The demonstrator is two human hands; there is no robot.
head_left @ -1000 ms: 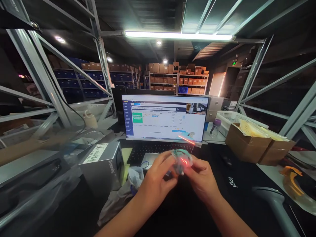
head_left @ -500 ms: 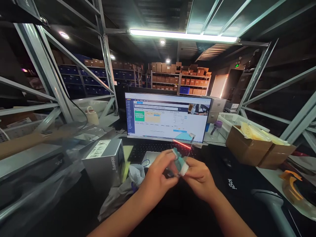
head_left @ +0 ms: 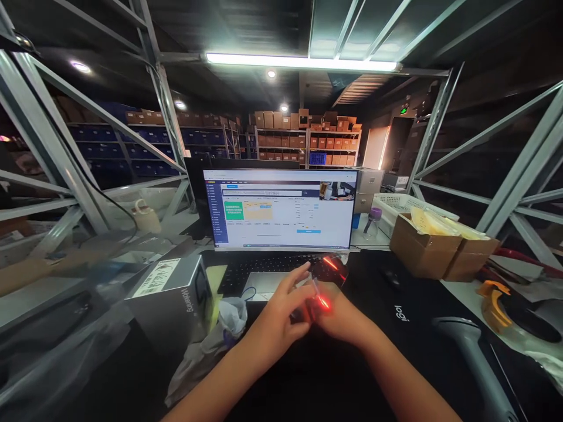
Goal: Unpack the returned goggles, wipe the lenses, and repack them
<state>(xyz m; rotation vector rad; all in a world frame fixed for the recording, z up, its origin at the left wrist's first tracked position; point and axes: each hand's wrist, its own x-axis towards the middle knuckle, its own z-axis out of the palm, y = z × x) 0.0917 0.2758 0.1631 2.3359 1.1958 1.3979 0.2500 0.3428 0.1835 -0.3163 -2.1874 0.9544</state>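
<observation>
My left hand [head_left: 281,310] and my right hand [head_left: 345,316] meet in front of the keyboard [head_left: 268,265]. Between them shows a sliver of a small clear plastic bag [head_left: 315,286], pinched by the left thumb and fingers; the left index finger points up. My right hand is closed against the bag, its fingertips hidden. What the bag contains cannot be seen now. A red scan line falls on the right hand and the keyboard. Beside my left forearm lies a crumpled grey plastic bag [head_left: 232,316]. A grey box marked "Wakening" [head_left: 169,308] stands to its left.
A lit monitor [head_left: 281,214] stands behind the keyboard. At the right are a mouse [head_left: 390,278], a grey handheld scanner [head_left: 472,354], a yellow-orange tape dispenser [head_left: 495,305] and cardboard boxes [head_left: 422,246] of yellow packets. Clear plastic wrap [head_left: 83,357] lies left.
The teal item in the clear bag has gone out of sight between my hands. My right hand has turned and moved closer to the left. The view has swung slightly right.
</observation>
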